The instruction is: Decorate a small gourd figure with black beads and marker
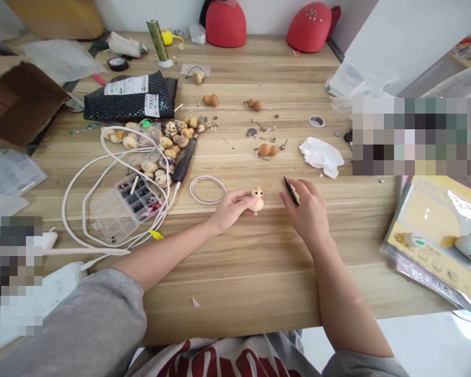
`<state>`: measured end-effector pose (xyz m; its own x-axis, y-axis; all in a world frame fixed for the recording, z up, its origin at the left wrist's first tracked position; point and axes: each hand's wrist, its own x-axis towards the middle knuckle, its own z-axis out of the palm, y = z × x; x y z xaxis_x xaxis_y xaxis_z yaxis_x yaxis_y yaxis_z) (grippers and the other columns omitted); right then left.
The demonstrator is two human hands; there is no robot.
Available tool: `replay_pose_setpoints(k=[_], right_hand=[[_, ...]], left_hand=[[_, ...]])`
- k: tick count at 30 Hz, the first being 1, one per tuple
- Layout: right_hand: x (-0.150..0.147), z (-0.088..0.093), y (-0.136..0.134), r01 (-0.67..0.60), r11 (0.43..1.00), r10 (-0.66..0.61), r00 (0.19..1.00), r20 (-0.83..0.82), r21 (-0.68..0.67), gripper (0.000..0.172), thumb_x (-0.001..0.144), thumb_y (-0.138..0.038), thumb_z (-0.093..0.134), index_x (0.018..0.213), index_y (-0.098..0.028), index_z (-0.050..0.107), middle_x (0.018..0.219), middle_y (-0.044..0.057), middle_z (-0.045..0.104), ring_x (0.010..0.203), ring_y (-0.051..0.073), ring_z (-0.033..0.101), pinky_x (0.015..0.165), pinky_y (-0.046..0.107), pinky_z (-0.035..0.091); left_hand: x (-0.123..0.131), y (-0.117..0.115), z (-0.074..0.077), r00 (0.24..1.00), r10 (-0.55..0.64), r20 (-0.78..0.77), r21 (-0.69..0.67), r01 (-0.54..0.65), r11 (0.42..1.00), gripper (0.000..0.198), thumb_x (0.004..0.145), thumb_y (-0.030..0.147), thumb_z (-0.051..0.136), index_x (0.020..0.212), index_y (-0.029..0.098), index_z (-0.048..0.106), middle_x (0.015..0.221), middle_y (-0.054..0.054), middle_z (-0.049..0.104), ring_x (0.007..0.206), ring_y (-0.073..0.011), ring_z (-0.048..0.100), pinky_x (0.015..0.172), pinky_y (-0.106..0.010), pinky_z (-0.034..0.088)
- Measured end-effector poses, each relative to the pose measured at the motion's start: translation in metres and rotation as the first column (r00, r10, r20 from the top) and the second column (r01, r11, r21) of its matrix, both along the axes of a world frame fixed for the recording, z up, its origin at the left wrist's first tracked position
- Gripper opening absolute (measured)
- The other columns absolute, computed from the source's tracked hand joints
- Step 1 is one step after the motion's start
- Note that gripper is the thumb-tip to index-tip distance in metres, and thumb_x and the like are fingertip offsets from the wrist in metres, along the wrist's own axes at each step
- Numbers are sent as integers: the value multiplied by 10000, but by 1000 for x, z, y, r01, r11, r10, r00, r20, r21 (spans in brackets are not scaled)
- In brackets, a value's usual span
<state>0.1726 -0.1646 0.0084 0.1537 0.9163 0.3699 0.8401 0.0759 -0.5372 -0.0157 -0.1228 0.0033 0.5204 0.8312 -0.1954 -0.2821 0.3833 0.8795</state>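
Observation:
A small pale gourd figure (257, 204) with two dark eyes and an orange mark stands upright between the thumb and fingers of my left hand (234, 208). To its right, a short distance away, my right hand (308, 212) is closed on a black pen (291, 191), its tip pointing up and to the left, apart from the figure. A coiled white cable ring (208, 189) lies just beyond my left hand. Brown gourds (267, 151) rest on the wooden table (235, 272) beyond both hands.
On the left are a divided plastic box (139, 196), looped white cable, a black rotary tool (185, 159), several speckled gourds (180, 140) and a black parcel (129, 97). Crumpled white paper (322, 156), a tape roll (316, 121) and plastic-wrapped packets (435, 235) lie on the right.

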Motion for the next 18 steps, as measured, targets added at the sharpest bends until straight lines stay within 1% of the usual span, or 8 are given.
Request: replay_pose_setpoints(k=[3,5,6,9,12,15,17,18], right_hand=[[2,-10,1,23,990,-1,988,152,-139,398,837,-194,512,1233,-167,543,978,153,599,878,286,598,773,469,506],[0,-13,0,-12,986,40,985,166,-166,398,846,-147,454,1232,-177,548,893,123,587,767,247,590,702,415,514],[-2,-12,0,-35,989,58,986,153,-147,388,852,-134,432,1211,-190,567,863,107,578,729,226,580,678,389,513],[-9,-3,-2,-74,997,72,995,70,29,345,876,-145,402,1115,-223,638,846,79,553,727,188,570,677,344,513],[-15,10,-5,5,963,28,993,-117,270,319,904,-190,411,1117,-232,645,903,79,567,765,167,596,697,328,525],[-20,17,-7,127,881,65,921,-383,456,290,911,-216,441,1127,-260,629,909,55,609,749,154,640,704,337,544],[-23,19,-8,175,841,127,856,-501,512,232,879,-225,520,1078,-262,635,872,36,641,741,166,665,694,352,556],[-25,19,-9,186,835,149,828,-540,517,202,852,-229,568,1040,-253,638,848,30,654,727,174,672,674,356,560]], left_hand=[[0,0,3,1000,1,3,-9,-1,1000,296,657,343,733,827,102,708,857,-76,660,763,-137,583,586,-225,503],[0,0,4,1000,-10,2,-12,10,1000,291,660,333,730,831,99,704,874,-80,657,783,-143,582,599,-233,507],[0,-1,5,1000,-13,2,-11,13,1000,290,662,328,728,838,99,700,882,-81,655,789,-144,582,603,-235,509],[0,-1,5,1000,-9,8,-9,9,1000,312,662,322,730,889,114,675,895,-71,648,780,-139,585,597,-229,513],[0,-1,4,1000,-3,15,-20,3,1000,375,658,319,740,971,136,644,908,-58,646,746,-122,586,581,-222,519],[0,0,1,999,-10,44,-29,11,1000,414,666,324,742,1024,148,631,947,-64,648,724,-109,583,569,-215,522],[1,1,-1,997,-15,75,-46,19,999,429,672,321,742,1053,159,628,961,-65,649,720,-106,587,570,-215,523],[1,1,-2,996,-17,91,-57,23,998,434,675,313,743,1066,167,626,967,-64,647,724,-106,590,578,-219,524]])
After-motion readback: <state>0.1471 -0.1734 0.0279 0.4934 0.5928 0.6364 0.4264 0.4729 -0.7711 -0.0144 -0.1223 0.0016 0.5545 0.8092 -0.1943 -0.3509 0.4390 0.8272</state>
